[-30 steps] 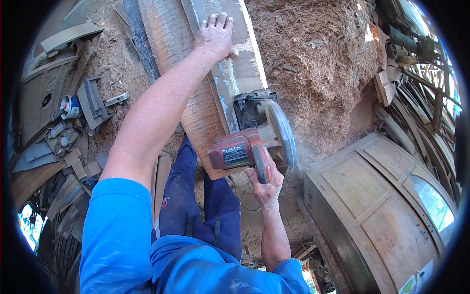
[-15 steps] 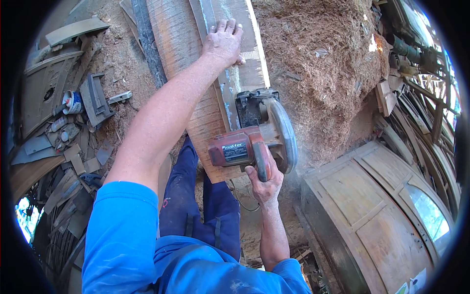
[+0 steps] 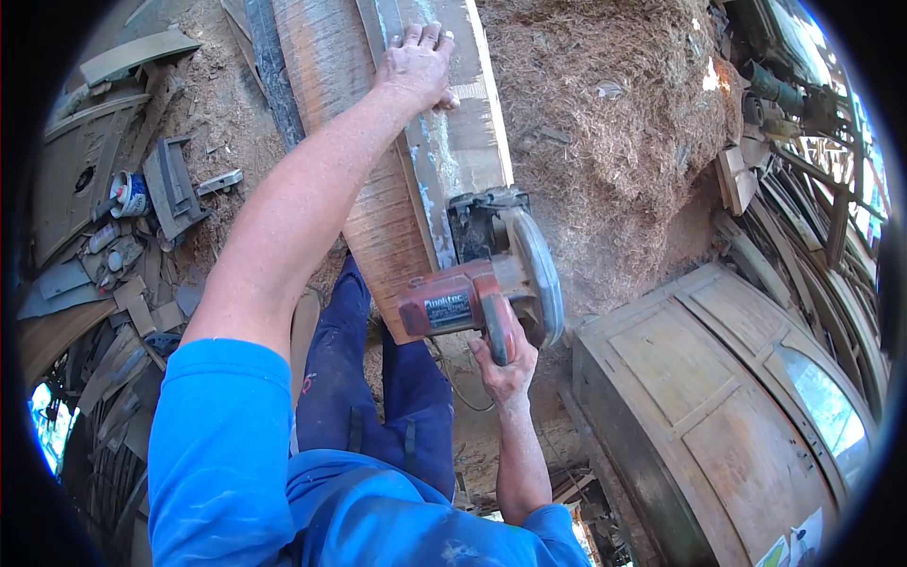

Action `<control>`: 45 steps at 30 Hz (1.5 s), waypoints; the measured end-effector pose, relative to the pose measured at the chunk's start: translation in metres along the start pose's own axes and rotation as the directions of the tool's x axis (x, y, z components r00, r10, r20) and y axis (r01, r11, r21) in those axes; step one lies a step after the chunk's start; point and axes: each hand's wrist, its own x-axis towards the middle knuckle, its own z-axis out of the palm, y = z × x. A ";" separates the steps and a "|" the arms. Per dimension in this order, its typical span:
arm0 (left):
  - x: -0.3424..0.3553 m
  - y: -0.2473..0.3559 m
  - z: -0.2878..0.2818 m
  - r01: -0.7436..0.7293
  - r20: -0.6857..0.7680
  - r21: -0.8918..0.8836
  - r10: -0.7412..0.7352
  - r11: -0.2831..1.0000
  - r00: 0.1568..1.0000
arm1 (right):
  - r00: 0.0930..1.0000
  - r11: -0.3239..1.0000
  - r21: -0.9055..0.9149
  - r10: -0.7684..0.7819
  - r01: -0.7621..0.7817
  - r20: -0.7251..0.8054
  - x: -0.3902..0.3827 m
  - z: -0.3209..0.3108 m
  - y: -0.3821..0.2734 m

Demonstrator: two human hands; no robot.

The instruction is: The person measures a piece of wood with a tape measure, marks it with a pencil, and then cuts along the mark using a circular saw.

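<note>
My right hand [image 3: 510,373] is wrapped round the rear handle of a red and grey circular saw [image 3: 449,300]. The saw sits at the near end of a plank, its round blade guard on the right side. My left hand [image 3: 416,68] lies farther up on the wood, fingers spread and pressing down. Under it runs a narrow strip with flaking pale-blue paint [image 3: 425,194], beside a pale-edged board [image 3: 477,142]. Below these lies a wide brown plank [image 3: 326,57]. The blade and the cut are hidden by the saw's body.
A heap of shavings and sawdust [image 3: 605,142] covers the ground at right. A panelled wooden door [image 3: 690,378] lies near right, with stacked timber [image 3: 803,246] behind. Offcuts and a white-blue can [image 3: 130,194] lie at left. A cord [image 3: 468,402] hangs below the saw.
The saw has slid slightly toward me along the wood, with my right hand on it. My left hand stays at about the same spot on the strip. The whole view has shifted a little.
</note>
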 end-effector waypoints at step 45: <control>-0.004 0.000 -0.005 0.016 -0.017 -0.108 -0.018 0.994 1.000 | 0.992 0.999 0.032 -0.002 -0.002 0.126 0.038 0.002 -0.032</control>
